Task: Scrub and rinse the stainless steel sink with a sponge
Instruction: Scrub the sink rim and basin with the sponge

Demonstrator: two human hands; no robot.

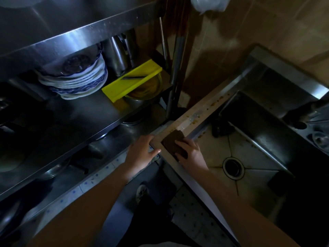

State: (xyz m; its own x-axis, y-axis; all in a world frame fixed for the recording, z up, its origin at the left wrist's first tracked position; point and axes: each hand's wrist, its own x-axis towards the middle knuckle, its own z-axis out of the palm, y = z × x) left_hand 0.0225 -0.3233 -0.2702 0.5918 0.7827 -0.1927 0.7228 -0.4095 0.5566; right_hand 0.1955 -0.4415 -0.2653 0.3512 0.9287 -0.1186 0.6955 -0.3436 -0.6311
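Note:
The stainless steel sink [199, 111] fills the right half of the head view, with a round drain [233, 168] in its floor and food crumbs scattered along its left rim. A dark brown sponge [173, 140] lies flat on that rim near the front corner. My right hand [191, 154] presses on the sponge, fingers spread over its near end. My left hand [142, 154] rests on the outer corner of the sink rim, fingers curled over the edge, holding nothing else.
A steel shelf rack [74, 120] stands left of the sink, carrying stacked blue-and-white plates [76, 81], a yellow board [132, 80] over a metal bowl, and steel canisters. A dark rag [221, 128] lies in the sink's back corner. The tiled wall rises behind.

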